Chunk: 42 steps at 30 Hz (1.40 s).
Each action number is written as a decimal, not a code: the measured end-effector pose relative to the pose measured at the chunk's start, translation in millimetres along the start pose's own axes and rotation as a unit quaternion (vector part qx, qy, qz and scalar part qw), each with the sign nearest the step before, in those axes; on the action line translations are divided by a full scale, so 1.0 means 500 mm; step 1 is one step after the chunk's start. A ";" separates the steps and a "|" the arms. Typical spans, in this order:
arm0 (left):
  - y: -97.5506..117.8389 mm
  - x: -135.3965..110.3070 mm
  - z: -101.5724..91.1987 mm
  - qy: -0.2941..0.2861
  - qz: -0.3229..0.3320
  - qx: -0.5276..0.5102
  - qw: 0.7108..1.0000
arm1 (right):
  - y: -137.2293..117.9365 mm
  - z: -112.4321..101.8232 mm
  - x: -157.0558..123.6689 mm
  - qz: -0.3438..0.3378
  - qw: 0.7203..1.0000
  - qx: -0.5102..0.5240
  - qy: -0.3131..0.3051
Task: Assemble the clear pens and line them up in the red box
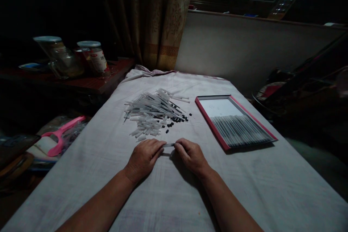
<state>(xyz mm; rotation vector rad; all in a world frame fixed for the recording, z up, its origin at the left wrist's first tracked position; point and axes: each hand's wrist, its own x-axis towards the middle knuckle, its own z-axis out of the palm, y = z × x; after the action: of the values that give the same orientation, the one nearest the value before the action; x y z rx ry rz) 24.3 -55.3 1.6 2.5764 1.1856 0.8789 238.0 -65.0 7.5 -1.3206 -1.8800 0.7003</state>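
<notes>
Between my two hands a slim pen [169,145] with a clear barrel is held level, just above the cloth. The fingers of my left hand [146,155] pinch its left end. My right hand [191,155] grips the dark right end between thumb and forefinger. Beyond my hands lies a loose pile of pen parts [149,107], pale tubes and dark refills mixed. Small black plugs [178,119] are scattered at its right edge, and short clear caps [148,127] lie at its near side. To the right, a shallow red-edged box [213,125] holds a row of finished-looking pens [241,129].
A pale cloth [168,195] covers the table. At the left stands a dark red side table [108,81] with lidded jars [94,58]. A pink plastic item [61,137] lies lower left. Behind are a brown curtain [163,18] and a wall [217,43].
</notes>
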 end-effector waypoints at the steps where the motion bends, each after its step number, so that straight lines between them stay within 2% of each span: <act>1: 0.001 0.000 0.000 -0.002 -0.001 -0.001 1.000 | 0.001 0.000 0.000 0.004 1.000 -0.003 0.002; 7: 0.003 0.000 -0.001 0.004 0.002 -0.002 1.000 | 0.002 -0.001 -0.001 -0.033 0.999 -0.034 -0.001; 11: 0.003 0.001 -0.002 0.001 0.004 -0.002 1.000 | 0.001 -0.002 -0.002 -0.026 0.999 -0.042 -0.006; 16: 0.004 0.001 -0.001 -0.002 0.011 -0.004 1.000 | 0.000 -0.003 -0.003 -0.051 0.997 -0.059 -0.013; 34: 0.003 0.000 -0.001 -0.013 0.020 -0.036 0.999 | -0.001 -0.003 -0.002 -0.046 0.997 -0.043 -0.037; 42: -0.002 -0.002 0.002 0.008 0.036 -0.051 0.998 | -0.007 0.002 -0.001 0.002 0.999 0.008 -0.045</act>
<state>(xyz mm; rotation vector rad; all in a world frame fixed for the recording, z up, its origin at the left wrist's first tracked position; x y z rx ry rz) 23.9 -55.2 -0.2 2.5494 1.0283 0.9503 235.2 -66.8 9.4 -1.3029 -1.9391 0.7885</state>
